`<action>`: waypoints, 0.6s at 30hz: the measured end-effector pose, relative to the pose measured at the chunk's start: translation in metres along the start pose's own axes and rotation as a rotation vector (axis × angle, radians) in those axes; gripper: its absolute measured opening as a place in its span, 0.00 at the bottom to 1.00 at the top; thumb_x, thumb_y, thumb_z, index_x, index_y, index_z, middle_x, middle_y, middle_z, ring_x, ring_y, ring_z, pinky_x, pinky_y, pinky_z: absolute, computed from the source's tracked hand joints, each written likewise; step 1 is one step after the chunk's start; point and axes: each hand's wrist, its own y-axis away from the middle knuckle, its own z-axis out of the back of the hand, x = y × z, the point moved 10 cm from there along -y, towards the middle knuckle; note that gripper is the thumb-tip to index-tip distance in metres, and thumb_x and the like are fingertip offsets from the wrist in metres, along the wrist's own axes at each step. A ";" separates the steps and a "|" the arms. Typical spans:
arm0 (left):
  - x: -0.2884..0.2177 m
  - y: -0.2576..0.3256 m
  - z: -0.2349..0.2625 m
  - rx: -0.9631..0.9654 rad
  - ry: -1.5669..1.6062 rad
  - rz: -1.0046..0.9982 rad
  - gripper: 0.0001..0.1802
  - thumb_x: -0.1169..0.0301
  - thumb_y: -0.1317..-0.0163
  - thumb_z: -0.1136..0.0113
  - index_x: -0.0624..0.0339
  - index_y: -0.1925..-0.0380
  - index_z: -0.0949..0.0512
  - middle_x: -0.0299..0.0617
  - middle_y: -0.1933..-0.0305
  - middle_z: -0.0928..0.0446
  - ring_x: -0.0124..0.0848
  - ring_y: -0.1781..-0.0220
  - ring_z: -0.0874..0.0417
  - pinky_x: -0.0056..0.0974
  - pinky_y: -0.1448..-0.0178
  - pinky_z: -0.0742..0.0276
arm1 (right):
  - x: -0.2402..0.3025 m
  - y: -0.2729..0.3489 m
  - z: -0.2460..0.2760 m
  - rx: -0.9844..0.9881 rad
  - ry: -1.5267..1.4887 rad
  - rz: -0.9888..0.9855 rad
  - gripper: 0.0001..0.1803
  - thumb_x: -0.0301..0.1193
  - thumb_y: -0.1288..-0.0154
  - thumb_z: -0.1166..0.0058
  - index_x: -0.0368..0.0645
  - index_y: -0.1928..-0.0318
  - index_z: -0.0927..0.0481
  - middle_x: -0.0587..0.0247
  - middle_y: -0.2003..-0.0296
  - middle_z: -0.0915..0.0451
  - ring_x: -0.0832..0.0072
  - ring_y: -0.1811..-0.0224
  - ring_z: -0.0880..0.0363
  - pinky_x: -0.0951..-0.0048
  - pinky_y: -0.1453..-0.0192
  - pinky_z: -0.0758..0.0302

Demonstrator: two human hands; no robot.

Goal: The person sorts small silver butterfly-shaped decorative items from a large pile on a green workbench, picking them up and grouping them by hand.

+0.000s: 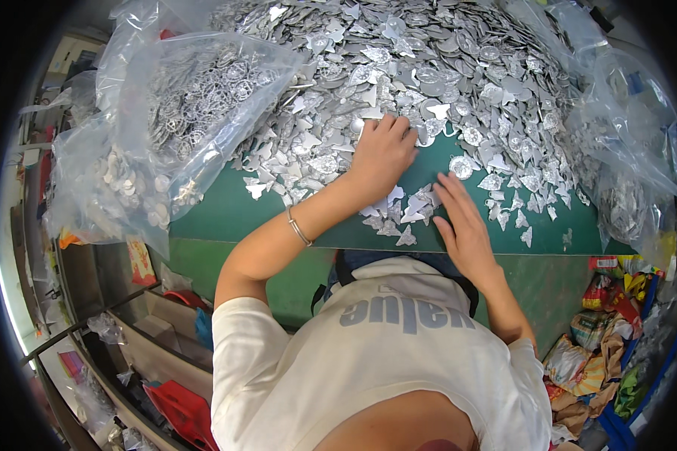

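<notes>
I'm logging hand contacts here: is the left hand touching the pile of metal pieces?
Touching. The head view shows the left hand lying palm down on the edge of the pile of metal pieces, fingers on top of them.

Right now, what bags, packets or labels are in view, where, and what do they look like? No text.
Clear plastic bag: table's left, bulging with silvery metal rings and discs.
Clear plastic bag: table's right edge, crumpled, holding silvery parts.
Snack wrappers: lower right below the table, crumpled, red, yellow and green.
Red-yellow packet: under the left bag, flat.
No screens or signs.
</notes>
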 end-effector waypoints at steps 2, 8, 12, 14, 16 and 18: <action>-0.002 -0.001 0.000 0.002 0.013 -0.018 0.14 0.66 0.49 0.36 0.58 0.64 0.23 0.38 0.62 0.30 0.35 0.57 0.30 0.40 0.57 0.36 | -0.003 -0.004 -0.003 0.017 0.001 -0.017 0.24 0.24 0.42 0.44 0.38 0.43 0.30 0.52 0.37 0.35 0.55 0.32 0.40 0.58 0.32 0.39; -0.002 -0.001 -0.007 0.020 0.012 -0.110 0.11 0.71 0.48 0.39 0.60 0.63 0.23 0.39 0.65 0.30 0.37 0.61 0.29 0.41 0.59 0.35 | 0.003 0.004 -0.008 0.061 -0.046 0.045 0.24 0.25 0.43 0.43 0.37 0.44 0.29 0.54 0.39 0.33 0.55 0.33 0.39 0.57 0.32 0.39; -0.018 0.028 0.025 0.063 0.221 -0.167 0.11 0.74 0.49 0.40 0.61 0.63 0.24 0.42 0.61 0.28 0.41 0.58 0.27 0.42 0.55 0.32 | 0.007 0.001 0.000 0.001 -0.013 0.071 0.24 0.25 0.44 0.41 0.37 0.45 0.28 0.54 0.40 0.31 0.54 0.34 0.38 0.57 0.33 0.38; -0.029 0.049 0.034 0.086 0.335 -0.187 0.12 0.75 0.49 0.39 0.62 0.62 0.24 0.44 0.58 0.27 0.44 0.54 0.26 0.43 0.51 0.30 | 0.008 0.001 -0.008 0.040 0.023 0.096 0.24 0.25 0.44 0.41 0.37 0.45 0.28 0.54 0.40 0.31 0.54 0.34 0.38 0.56 0.33 0.38; -0.032 0.069 0.033 0.096 0.440 -0.149 0.14 0.76 0.50 0.38 0.63 0.61 0.24 0.46 0.54 0.26 0.46 0.50 0.26 0.45 0.47 0.30 | 0.008 -0.001 -0.010 0.046 0.026 0.114 0.24 0.26 0.43 0.42 0.37 0.45 0.28 0.54 0.40 0.31 0.54 0.34 0.38 0.56 0.34 0.38; -0.027 0.074 0.036 0.085 0.446 -0.069 0.17 0.77 0.49 0.38 0.64 0.57 0.24 0.47 0.50 0.26 0.46 0.47 0.27 0.47 0.44 0.30 | 0.005 -0.008 -0.005 0.016 -0.002 0.117 0.23 0.26 0.42 0.43 0.37 0.45 0.29 0.54 0.40 0.32 0.55 0.34 0.38 0.55 0.34 0.38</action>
